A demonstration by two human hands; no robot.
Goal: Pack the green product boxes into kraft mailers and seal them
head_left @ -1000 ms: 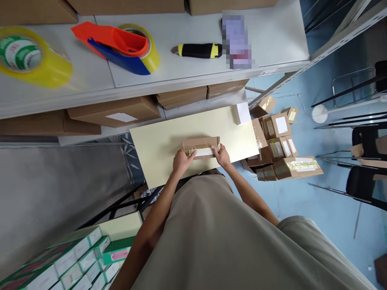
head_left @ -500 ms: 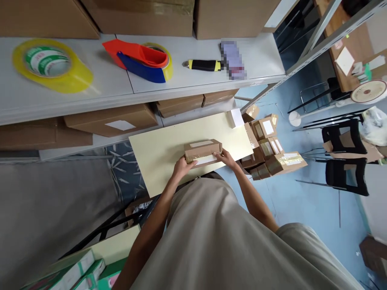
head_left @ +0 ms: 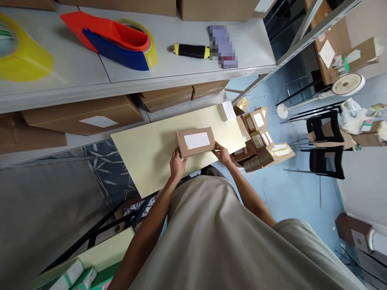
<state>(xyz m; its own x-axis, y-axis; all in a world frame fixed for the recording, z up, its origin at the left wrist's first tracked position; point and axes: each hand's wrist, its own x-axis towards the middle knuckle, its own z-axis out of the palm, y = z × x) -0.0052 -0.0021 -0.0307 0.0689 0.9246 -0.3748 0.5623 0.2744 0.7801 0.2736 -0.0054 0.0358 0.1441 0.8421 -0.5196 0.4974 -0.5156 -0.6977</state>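
A small brown cardboard box (head_left: pixel 196 141) with a white label on its upturned face is over the pale yellow table (head_left: pixel 145 153). My left hand (head_left: pixel 177 163) grips its near left corner, fingers curled around the edge. My right hand (head_left: pixel 223 153) holds the near right corner with its fingers closed on the box. Both forearms reach down from the bottom of the view past my beige shirt.
A grey shelf (head_left: pixel 169 76) above the table carries a red and blue tape dispenser (head_left: pixel 116 38), a yellow tape roll (head_left: pixel 21 56) and a yellow-black utility knife (head_left: pixel 189 50). Several taped small boxes (head_left: pixel 260 141) are piled on the blue floor at the right. Black chairs (head_left: pixel 326 145) stand further right.
The box has been turned between my hands, so its white-labelled face now points up. The camera has swung to the right.
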